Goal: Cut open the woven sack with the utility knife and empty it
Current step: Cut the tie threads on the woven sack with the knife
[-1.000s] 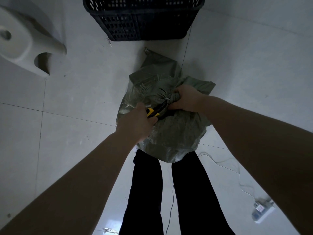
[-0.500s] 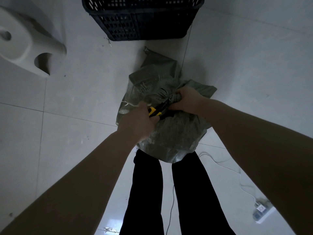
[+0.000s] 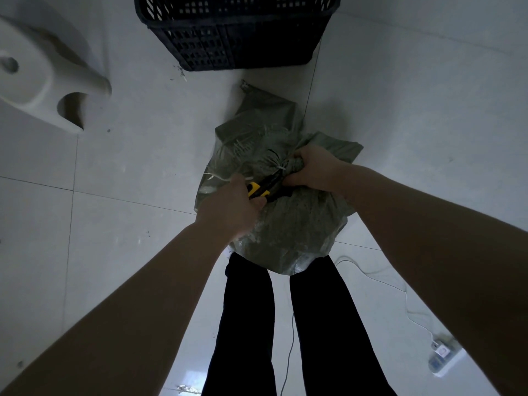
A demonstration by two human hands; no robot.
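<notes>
A grey-green woven sack point(image 3: 288, 224) stands on the white tiled floor in front of my legs, bulging with contents I cannot see. My right hand point(image 3: 313, 170) is clenched around its bunched, tied neck. My left hand point(image 3: 231, 207) grips a yellow and black utility knife point(image 3: 264, 188), whose tip points at the tie just beside the right hand's fingers. Loose white threads stick out of the sack near the neck. The blade itself is too dark to make out.
A black slotted plastic crate point(image 3: 237, 30) stands on the floor just beyond the sack. A white plastic stool point(image 3: 43, 78) is at the upper left. A white power strip point(image 3: 441, 358) with its cable lies at the lower right. My black trouser legs point(image 3: 248, 324) are directly below the sack.
My left hand with the knife has shifted slightly along the sack's neck toward the right hand. The right hand keeps its grip on the neck; the sack has barely moved.
</notes>
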